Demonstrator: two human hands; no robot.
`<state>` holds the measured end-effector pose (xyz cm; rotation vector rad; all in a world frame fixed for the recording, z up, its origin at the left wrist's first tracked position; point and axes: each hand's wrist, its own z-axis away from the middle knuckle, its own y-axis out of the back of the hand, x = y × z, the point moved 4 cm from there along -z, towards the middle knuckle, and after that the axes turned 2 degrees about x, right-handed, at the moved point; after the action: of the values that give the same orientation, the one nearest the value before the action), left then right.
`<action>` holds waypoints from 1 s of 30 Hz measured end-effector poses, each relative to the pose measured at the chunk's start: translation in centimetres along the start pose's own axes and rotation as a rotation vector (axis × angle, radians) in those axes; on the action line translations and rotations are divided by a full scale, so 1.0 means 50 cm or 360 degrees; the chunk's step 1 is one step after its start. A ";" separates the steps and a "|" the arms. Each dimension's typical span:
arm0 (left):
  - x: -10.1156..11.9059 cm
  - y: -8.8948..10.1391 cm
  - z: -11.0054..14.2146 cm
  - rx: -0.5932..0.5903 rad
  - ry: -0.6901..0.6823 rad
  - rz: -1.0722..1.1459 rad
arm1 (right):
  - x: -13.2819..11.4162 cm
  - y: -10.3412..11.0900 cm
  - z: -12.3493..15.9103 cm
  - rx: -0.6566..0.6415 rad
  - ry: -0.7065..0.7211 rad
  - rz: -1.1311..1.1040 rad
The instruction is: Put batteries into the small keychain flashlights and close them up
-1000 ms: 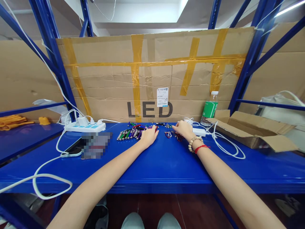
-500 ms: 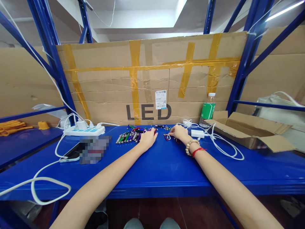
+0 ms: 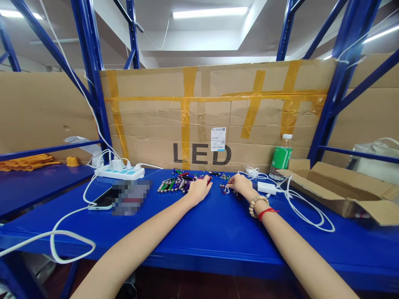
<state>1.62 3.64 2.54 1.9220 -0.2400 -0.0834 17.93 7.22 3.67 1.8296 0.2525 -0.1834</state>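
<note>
My left hand (image 3: 199,191) rests at the right end of a row of small coloured metal tubes (image 3: 171,185) with silver ends. Its fingers are closed around a red metal tube (image 3: 209,180), most of which they cover. To the right, my right hand (image 3: 241,185), with a bead bracelet and red cord at the wrist, has its fingertips pinched together at a small carabiner clip (image 3: 227,189). Other dark clips lie partly hidden under that palm. Behind both hands, more tubes and small parts (image 3: 215,173) are scattered.
A white power strip (image 3: 120,172) and a phone (image 3: 104,199) are at left. On the right are a white adapter (image 3: 266,188) with looped cable, a green-labelled bottle (image 3: 281,158) and an open cardboard box (image 3: 330,187). A taped cardboard sheet (image 3: 149,124) closes the back.
The head view has tilted up and turned slightly left, shifting everything down and right in the picture. Both hands stay at nearly the same places on the table, fingers still closed.
</note>
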 end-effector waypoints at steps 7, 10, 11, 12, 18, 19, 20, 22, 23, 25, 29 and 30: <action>-0.002 -0.003 -0.001 0.0019 -0.0015 0.0018 | -0.001 -0.004 0.001 -0.0026 -0.0034 -0.0018; -0.002 -0.003 -0.001 0.0020 -0.0015 0.0013 | -0.001 -0.006 0.000 0.0009 -0.0039 -0.0037; -0.001 -0.003 -0.001 0.0020 -0.0017 0.0012 | 0.000 -0.006 -0.001 0.0027 -0.0038 -0.0044; -0.001 -0.003 -0.001 0.0018 -0.0018 0.0012 | 0.000 -0.007 -0.001 0.0045 -0.0036 -0.0052; 0.000 0.000 0.000 0.0004 -0.0031 0.0043 | 0.007 -0.015 -0.006 0.0106 -0.0009 -0.0123; 0.000 0.001 0.000 0.0003 -0.0031 0.0049 | 0.008 -0.017 -0.007 0.0107 0.0000 -0.0142; 0.000 0.000 0.000 0.0001 -0.0029 0.0053 | 0.009 -0.018 -0.008 0.0107 0.0010 -0.0162; 0.000 0.000 -0.001 -0.0005 -0.0025 0.0057 | 0.008 -0.021 -0.009 0.0113 0.0031 -0.0202; 0.000 -0.001 -0.002 -0.0007 -0.0024 0.0057 | 0.007 -0.022 -0.009 0.0122 0.0040 -0.0222; 0.000 -0.002 -0.003 -0.0008 -0.0027 0.0055 | 0.004 -0.023 -0.008 0.0150 0.0059 -0.0264; 0.001 -0.001 -0.003 0.0002 -0.0039 0.0049 | -0.003 -0.024 -0.005 0.0249 0.0089 -0.0410; 0.001 -0.001 -0.003 0.0004 -0.0040 0.0049 | -0.005 -0.024 -0.005 0.0283 0.0096 -0.0466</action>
<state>1.68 3.79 2.54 1.9199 -0.2867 -0.0870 17.36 7.72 2.69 1.9699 0.5626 -0.3645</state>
